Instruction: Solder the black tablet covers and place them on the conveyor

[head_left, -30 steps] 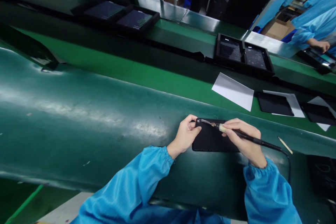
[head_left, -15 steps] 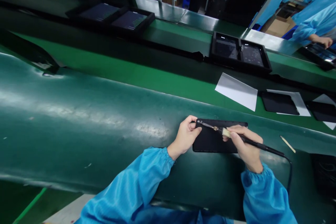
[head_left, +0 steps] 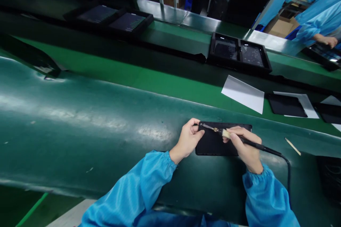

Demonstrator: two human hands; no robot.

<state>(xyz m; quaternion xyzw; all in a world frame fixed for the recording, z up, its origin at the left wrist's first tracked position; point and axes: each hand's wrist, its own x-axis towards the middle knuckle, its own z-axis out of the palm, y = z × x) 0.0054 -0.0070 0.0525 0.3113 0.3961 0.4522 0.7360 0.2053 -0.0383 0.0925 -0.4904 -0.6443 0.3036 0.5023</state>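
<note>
A flat black tablet back cover [head_left: 213, 145] lies on the green work mat in front of me. My left hand [head_left: 189, 136] grips its upper left corner between thumb and fingers. In my right hand [head_left: 245, 145] is a soldering iron [head_left: 225, 133], held like a pen, with a pale collar and a black cable trailing to the right. Its metal tip points left and reaches a small part at the cover's upper left corner, close to my left fingertips. Whether the tip touches that part is too small to tell.
A thin pale stick [head_left: 292, 146] lies right of the cover. Beyond the mat, a green conveyor belt [head_left: 160, 85] bears white paper [head_left: 243, 94], black covers [head_left: 287, 105] and black trays [head_left: 239, 53] with panels. A co-worker's hand [head_left: 326, 40] handles a device at far right.
My right hand and the soldering iron have shifted slightly left, and the cable with them. My left hand keeps its hold on the cover. Papers and covers on the belt have slid a little right.
</note>
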